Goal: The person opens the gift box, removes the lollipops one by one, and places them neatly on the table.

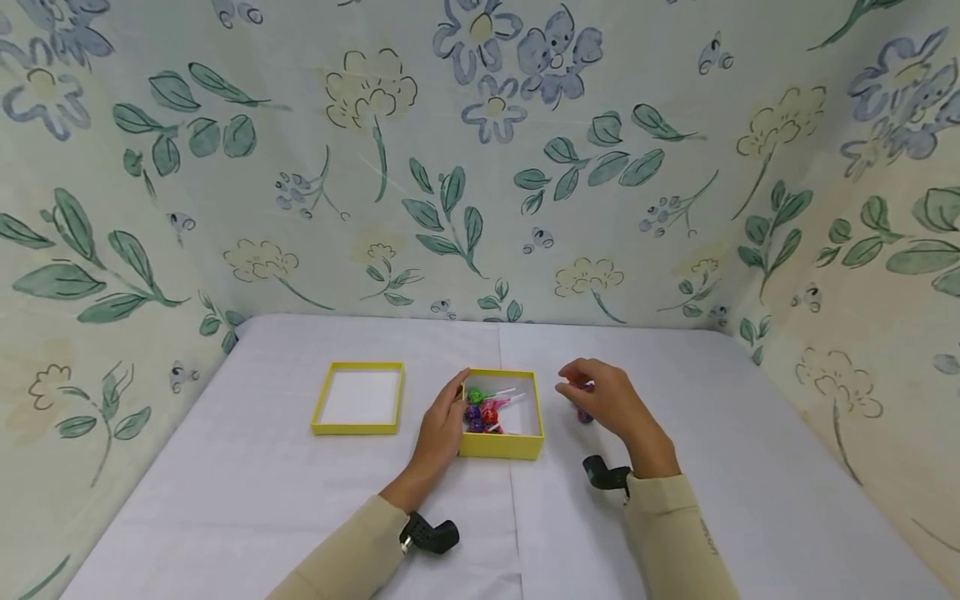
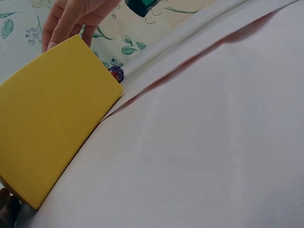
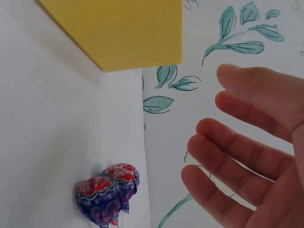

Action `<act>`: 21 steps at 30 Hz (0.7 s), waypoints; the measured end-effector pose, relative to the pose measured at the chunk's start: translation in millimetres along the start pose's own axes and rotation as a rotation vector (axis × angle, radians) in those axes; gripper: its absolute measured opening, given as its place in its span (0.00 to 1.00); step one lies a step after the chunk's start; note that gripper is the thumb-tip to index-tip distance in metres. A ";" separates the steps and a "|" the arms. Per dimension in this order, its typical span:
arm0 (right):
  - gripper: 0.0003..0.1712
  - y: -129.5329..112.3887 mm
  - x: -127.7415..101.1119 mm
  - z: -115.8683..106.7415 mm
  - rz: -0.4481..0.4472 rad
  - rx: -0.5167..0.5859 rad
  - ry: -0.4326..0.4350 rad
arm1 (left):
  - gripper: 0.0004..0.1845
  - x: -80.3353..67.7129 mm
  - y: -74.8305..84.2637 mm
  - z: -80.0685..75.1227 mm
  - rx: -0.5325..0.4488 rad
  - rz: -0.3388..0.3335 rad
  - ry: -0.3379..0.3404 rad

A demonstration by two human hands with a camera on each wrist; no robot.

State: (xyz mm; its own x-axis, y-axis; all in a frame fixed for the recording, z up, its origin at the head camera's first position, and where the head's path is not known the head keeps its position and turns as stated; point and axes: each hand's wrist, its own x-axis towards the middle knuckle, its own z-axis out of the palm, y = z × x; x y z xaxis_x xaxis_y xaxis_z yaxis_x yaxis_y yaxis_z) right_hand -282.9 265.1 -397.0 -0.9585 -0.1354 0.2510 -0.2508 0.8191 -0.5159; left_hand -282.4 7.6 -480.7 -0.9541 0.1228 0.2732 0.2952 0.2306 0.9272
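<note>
A yellow box (image 1: 528,446) in the middle of the table holds several wrapped lollipops (image 1: 483,410) in green, purple and red. My left hand (image 1: 453,402) rests against the box's left wall, fingers fairly straight and thumb near the rim. To the right of the box, my right hand (image 1: 573,385) hovers over two purple-and-red lollipops (image 1: 585,414) lying on the cloth. In the right wrist view these two lollipops (image 3: 107,193) lie side by side, and the right hand (image 3: 223,142) is above them with relaxed fingers holding nothing. The box's outer wall (image 2: 47,128) fills the left wrist view.
A second shallow yellow tray (image 1: 358,427) with a white bottom sits left of the box. The table has a white cloth (image 1: 300,517) and is closed in by floral fabric walls (image 1: 480,167) at the back and both sides.
</note>
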 end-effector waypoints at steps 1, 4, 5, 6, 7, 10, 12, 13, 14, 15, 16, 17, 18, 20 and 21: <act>0.16 -2.1 1.1 -0.2 -0.002 0.006 0.006 | 0.27 0.0 0.3 0.2 -0.002 0.003 0.003; 0.17 -7.9 4.7 -0.3 -0.010 0.031 0.020 | 0.27 0.4 -0.8 1.4 -0.007 0.010 0.014; 0.18 -9.1 5.8 -0.2 -0.013 0.037 0.023 | 0.27 0.4 -0.9 1.9 -0.009 0.009 0.017; 0.19 -10.3 6.8 -0.2 -0.016 0.043 0.027 | 0.27 0.4 -1.0 2.7 -0.010 0.006 0.016; 0.19 -12.2 8.0 0.5 -0.021 0.048 0.028 | 0.27 0.2 -1.4 2.7 -0.010 0.009 0.017; 0.19 -17.2 11.4 2.7 -0.038 0.070 0.028 | 0.27 0.0 -1.3 2.6 -0.012 0.006 0.019; 0.18 -20.1 13.4 4.3 -0.047 0.081 0.030 | 0.27 0.3 -1.3 2.8 -0.012 0.014 0.020; 0.18 -21.6 14.3 5.1 -0.050 0.086 0.031 | 0.27 0.5 -1.3 3.1 -0.014 0.020 0.017; 0.18 -23.1 15.2 6.0 -0.056 0.095 0.034 | 0.27 0.7 -1.3 3.1 -0.013 0.016 0.015; 0.18 -24.6 16.0 7.0 -0.061 0.104 0.035 | 0.27 0.8 -1.5 3.2 -0.012 0.014 0.012; 0.18 -26.2 16.9 8.2 -0.065 0.112 0.037 | 0.27 0.7 -1.6 3.2 -0.013 0.012 0.010; 0.18 -28.0 17.7 9.6 -0.070 0.121 0.039 | 0.27 0.7 -1.6 3.2 -0.013 0.010 0.009; 0.18 -29.8 18.5 11.2 -0.074 0.132 0.041 | 0.27 0.5 -1.7 3.2 -0.013 0.006 0.010; 0.18 -33.5 19.9 15.1 -0.085 0.154 0.042 | 0.27 0.0 -2.2 3.0 -0.017 -0.006 0.014; 0.18 -35.2 20.4 17.5 -0.088 0.161 0.040 | 0.26 -0.4 -2.5 3.1 -0.018 -0.011 0.017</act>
State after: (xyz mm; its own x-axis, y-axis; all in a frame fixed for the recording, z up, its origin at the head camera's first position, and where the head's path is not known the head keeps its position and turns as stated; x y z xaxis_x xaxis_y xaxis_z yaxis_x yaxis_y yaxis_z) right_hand -296.0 223.8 -388.1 -0.9264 -0.1773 0.3320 -0.3550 0.7050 -0.6140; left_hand -282.6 10.0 -483.9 -0.9580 0.1041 0.2670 0.2838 0.2147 0.9345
